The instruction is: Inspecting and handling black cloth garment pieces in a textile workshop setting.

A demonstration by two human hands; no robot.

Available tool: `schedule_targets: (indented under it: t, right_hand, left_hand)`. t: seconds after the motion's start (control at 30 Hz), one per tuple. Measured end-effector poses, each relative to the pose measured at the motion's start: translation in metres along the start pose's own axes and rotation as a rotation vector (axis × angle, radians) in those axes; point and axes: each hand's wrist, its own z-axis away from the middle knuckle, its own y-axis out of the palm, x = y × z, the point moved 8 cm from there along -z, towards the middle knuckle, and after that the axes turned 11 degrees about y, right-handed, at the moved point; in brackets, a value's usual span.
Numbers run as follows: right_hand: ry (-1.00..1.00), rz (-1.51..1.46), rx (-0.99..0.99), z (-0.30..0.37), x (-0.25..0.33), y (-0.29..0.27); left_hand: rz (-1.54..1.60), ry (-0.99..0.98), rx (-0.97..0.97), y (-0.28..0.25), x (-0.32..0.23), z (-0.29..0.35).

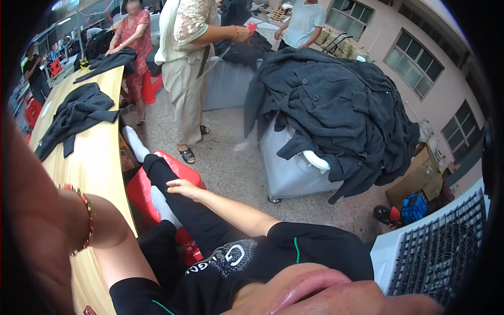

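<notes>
My left hand [34, 220] is raised close to the camera at the left edge, large and blurred. A red and gold bracelet [86, 220] circles its wrist; its fingers are out of sight. My right hand [182, 189] lies open on my leg near the knee, on black trousers [194, 215], holding nothing. I am seated beside a pale wooden table [86, 178], with a red plastic stool [178, 168] by my legs. Nearest to my raised hand on the table lies a dark grey garment [84, 113].
A grey wheeled bin [294, 173] heaped with dark wool coats [336, 100] stands to the right. One person [184, 73] stands ahead holding a red tool; another in a red dress [136, 47] handles cloth at the table. A box [420, 178] and a grille-fronted machine [430, 252] are at right.
</notes>
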Motion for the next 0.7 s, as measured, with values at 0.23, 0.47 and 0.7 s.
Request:
schedule_targets:
  t: [0.23, 0.47, 0.7]
  right_hand:
    - [-0.46, 0.918, -0.309, 0.036, 0.003, 0.04]
    - [-0.433, 0.951, -0.308, 0.035, 0.005, 0.036]
    - [-0.467, 0.958, -0.331, 0.05, -0.002, 0.035]
  left_hand:
    - [0.018, -0.016, 0.004, -0.039, -0.003, 0.048]
    - [-0.007, -0.003, 0.008, -0.068, -0.007, 0.058]
    - [-0.006, 0.004, 0.032, -0.07, -0.025, 0.064]
